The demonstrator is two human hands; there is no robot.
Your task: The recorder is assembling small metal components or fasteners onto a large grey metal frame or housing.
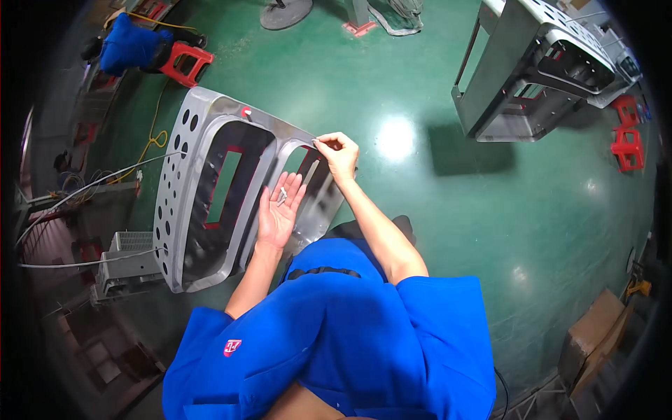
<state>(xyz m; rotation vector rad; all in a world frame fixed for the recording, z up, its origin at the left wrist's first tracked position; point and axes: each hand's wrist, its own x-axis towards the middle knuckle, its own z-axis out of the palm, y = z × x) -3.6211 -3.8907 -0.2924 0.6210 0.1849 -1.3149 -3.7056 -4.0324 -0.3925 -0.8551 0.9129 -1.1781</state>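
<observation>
My left hand (277,217) is palm up in front of the large silver metal frame (241,255), fingers stretched out and slightly curled. A few small whitish pieces (282,197) rest in it, too small to name. At the frame's upper right edge my right hand (341,157) is closed in a pinch, thumb and forefinger against the metal. Whatever lies between those fingertips is hidden. The frame has rounded openings and a side panel with round holes. A small white peg-like piece with a red base (247,113) stands on its top edge.
Grey cables (91,185) run from the left to the holed panel. A similar metal housing (535,80) stands at the far right near red stools (627,149). At the far left a person in blue (133,45) is beside another red stool (187,63). A cardboard box (593,329) sits lower right.
</observation>
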